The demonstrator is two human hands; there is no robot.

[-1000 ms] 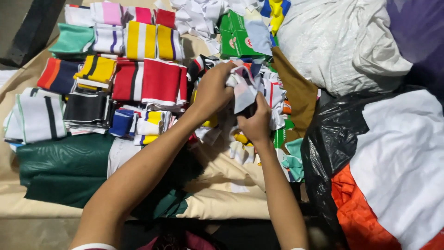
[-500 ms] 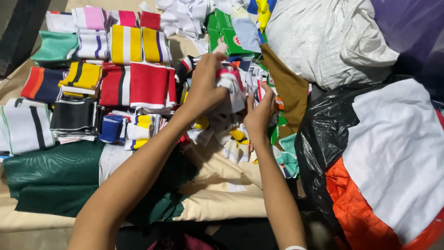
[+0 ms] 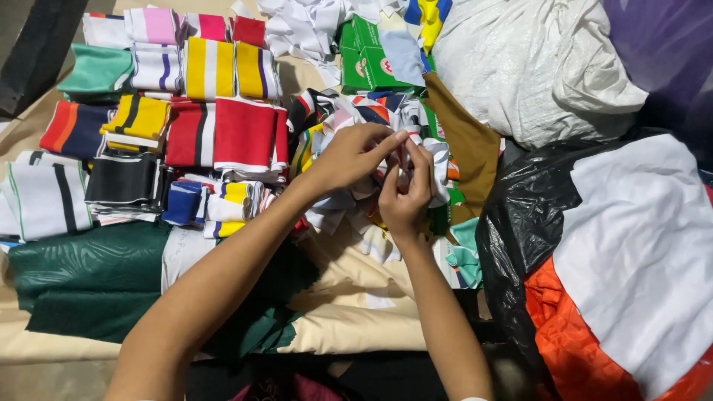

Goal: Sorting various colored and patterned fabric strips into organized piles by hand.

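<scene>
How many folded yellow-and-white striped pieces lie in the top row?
2: one yellow-and-white piece beside the pink one, and a second yellow piece directly right of it. Others may be hidden.

- Two hands: left hand (image 3: 347,157), right hand (image 3: 405,194)
- One black plastic bag (image 3: 520,245)
- One white sack (image 3: 520,67)
- Two green cartons (image 3: 364,56)
- One dark green cloth (image 3: 89,278)

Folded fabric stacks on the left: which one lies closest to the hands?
The red stack with white stripes, just left of the left hand; the yellow, black and green stacks lie farther off.
</scene>
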